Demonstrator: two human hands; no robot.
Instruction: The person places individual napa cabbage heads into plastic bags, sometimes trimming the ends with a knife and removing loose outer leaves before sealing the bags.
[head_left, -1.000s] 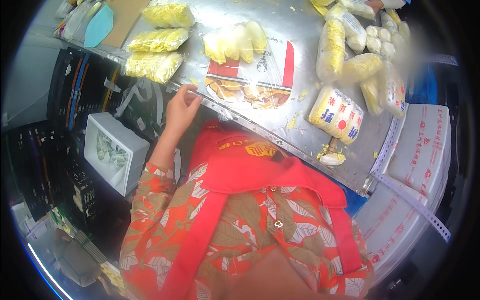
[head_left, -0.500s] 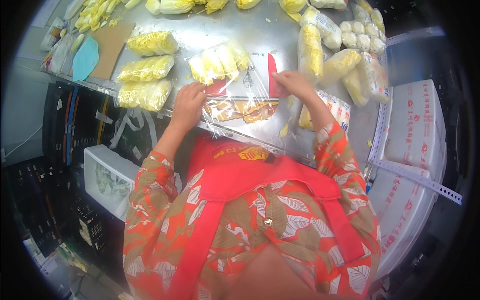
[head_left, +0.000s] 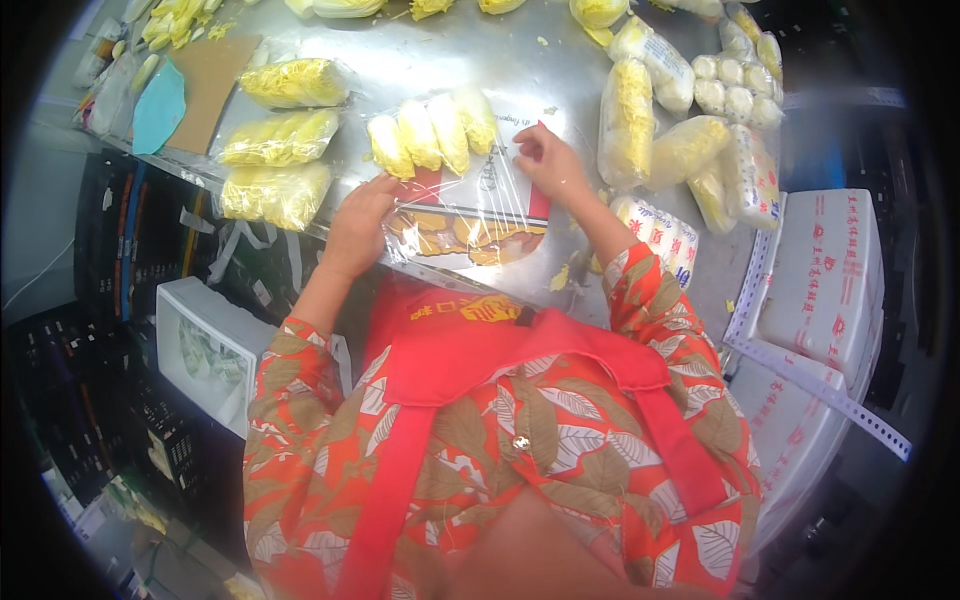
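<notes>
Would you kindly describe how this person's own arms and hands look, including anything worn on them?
The left hand and right hand are bare, with no gloves or bracelets visible. Both sleeves carry a leaf print in orange-red, olive-brown and white, and end short of the hands.

Four cabbage hearts [head_left: 448, 135] centrally, three wrapped bundles [head_left: 280, 138] at left, apparently two red-printed boxes [head_left: 815, 285].

Four small, long yellow cabbages [head_left: 420, 135] lie side by side on a flat red and white printed sheet with clear, shiny plastic [head_left: 480, 222]. The left hand [head_left: 360, 228] is at the plastic's left edge. The right hand [head_left: 548, 165], fingers bent, is near its right side. Three clear plastic packs of yellow cabbage [head_left: 280, 137] sit on the left of the silver metal table [head_left: 545, 80].
</notes>
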